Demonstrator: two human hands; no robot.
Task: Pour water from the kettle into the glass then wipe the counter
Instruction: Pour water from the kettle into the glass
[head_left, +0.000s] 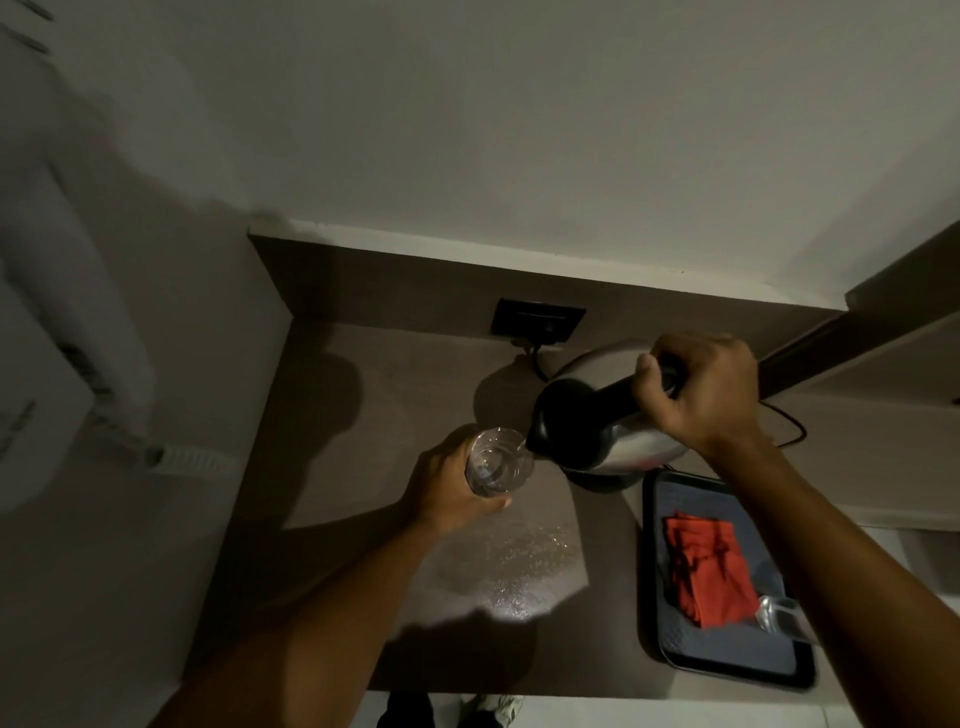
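Note:
My right hand (701, 387) grips the black handle of a steel kettle (631, 449), which is tilted left with its black lid and spout toward a clear glass (498, 460). A thin stream of water runs from the spout into the glass. My left hand (449, 491) is wrapped around the glass from the left and holds it close to the brown counter (363, 426). A folded red cloth (709, 569) lies on a dark tray (727, 660) at the right of the counter.
A black wall socket (537, 319) sits on the backsplash behind the kettle, with a cord running down from it. Another cord loops at the right. A second clear glass (779, 618) lies on the tray, partly behind my right forearm. Water droplets glint on the counter's front.

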